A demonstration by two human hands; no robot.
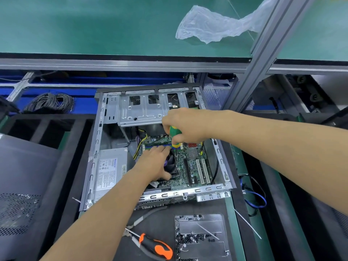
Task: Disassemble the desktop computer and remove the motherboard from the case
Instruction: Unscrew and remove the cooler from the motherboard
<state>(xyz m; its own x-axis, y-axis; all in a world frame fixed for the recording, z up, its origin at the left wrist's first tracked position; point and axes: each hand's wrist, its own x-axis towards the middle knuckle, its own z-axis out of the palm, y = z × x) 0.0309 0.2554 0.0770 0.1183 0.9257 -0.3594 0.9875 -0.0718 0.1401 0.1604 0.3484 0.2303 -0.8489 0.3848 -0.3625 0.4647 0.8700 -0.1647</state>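
Your right hand (185, 125) is wrapped around the green screwdriver (175, 137), tip down beside the cooler fan (172, 162) your left hand (154, 162) steadies, motherboard (190, 166) still in the case (98, 147) below both grips.

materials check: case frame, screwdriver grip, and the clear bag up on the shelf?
Case frame: looks like bare stamped sheet steel, dull grey sheen, punched slots and folded edges.
Screwdriver grip: probably moulded plastic, glossy green with a yellow collar; right hand covers most of it.
Bag: thin translucent plastic film, crumpled and wrinkled.
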